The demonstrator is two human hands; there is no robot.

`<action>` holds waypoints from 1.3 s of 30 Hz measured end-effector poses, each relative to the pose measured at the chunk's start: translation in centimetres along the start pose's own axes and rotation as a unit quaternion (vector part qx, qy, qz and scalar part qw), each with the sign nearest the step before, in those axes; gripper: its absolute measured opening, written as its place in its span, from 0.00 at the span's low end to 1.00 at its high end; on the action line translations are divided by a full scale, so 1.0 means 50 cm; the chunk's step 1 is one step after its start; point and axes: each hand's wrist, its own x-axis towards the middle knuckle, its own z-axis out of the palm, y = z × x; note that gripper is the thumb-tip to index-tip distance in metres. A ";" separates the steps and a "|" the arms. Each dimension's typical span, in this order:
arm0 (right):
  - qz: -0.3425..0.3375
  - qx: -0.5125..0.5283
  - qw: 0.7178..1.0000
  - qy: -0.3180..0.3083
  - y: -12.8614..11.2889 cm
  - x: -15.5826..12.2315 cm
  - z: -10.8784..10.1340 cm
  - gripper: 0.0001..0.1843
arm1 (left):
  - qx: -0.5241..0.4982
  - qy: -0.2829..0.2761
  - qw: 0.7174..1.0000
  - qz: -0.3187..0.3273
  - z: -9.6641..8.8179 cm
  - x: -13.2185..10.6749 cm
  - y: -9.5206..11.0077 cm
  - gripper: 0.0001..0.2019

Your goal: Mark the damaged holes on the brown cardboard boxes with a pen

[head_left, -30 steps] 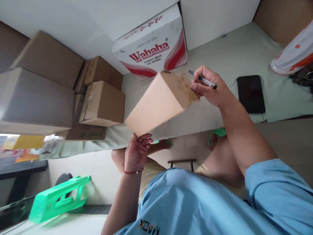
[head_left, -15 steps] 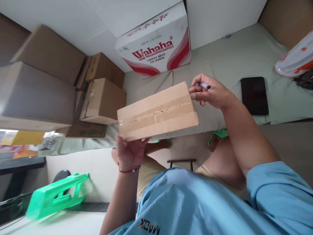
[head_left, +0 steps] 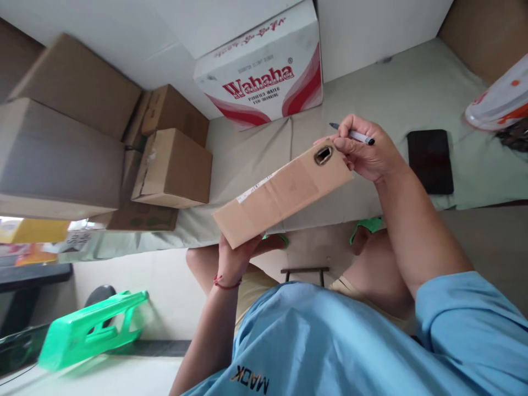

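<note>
I hold a long brown cardboard box [head_left: 280, 195] in the air over my lap, tilted up to the right. A side with an oval handle hole and a strip of white tape faces me. My left hand [head_left: 233, 256] grips its lower left end from underneath. My right hand [head_left: 367, 151] rests against the upper right end beside the hole and pinches a black-and-white marker pen [head_left: 352, 134] between its fingers.
A white Wahaha water carton [head_left: 264, 74] stands on the pale green covered table [head_left: 396, 93]. Several brown boxes [head_left: 173, 168] pile up at the left. A black tablet [head_left: 429, 160] lies at the right near a white-and-orange bag [head_left: 499, 102]. A green plastic stool [head_left: 88, 333] sits lower left.
The box has been turned between my hands: the taped top faced me half a second ago, and now the side with the handle hole does. The right hand stayed at the far end with the pen.
</note>
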 end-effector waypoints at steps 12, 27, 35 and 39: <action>-0.064 -0.038 0.997 -0.002 -0.010 -0.013 0.002 0.31 | -0.124 -0.088 0.986 0.063 0.004 -0.015 -0.003 0.41; -0.060 -0.085 0.995 -0.006 0.015 -0.009 0.010 0.27 | 0.029 0.029 0.994 0.097 -0.010 -0.013 0.002 0.37; -0.067 -0.243 0.967 0.027 0.046 -0.002 0.013 0.26 | 0.315 0.120 0.915 0.222 -0.001 0.008 0.042 0.23; -0.097 -0.252 0.960 0.076 0.051 0.000 0.025 0.28 | 0.360 0.071 0.847 0.385 0.053 0.013 0.068 0.21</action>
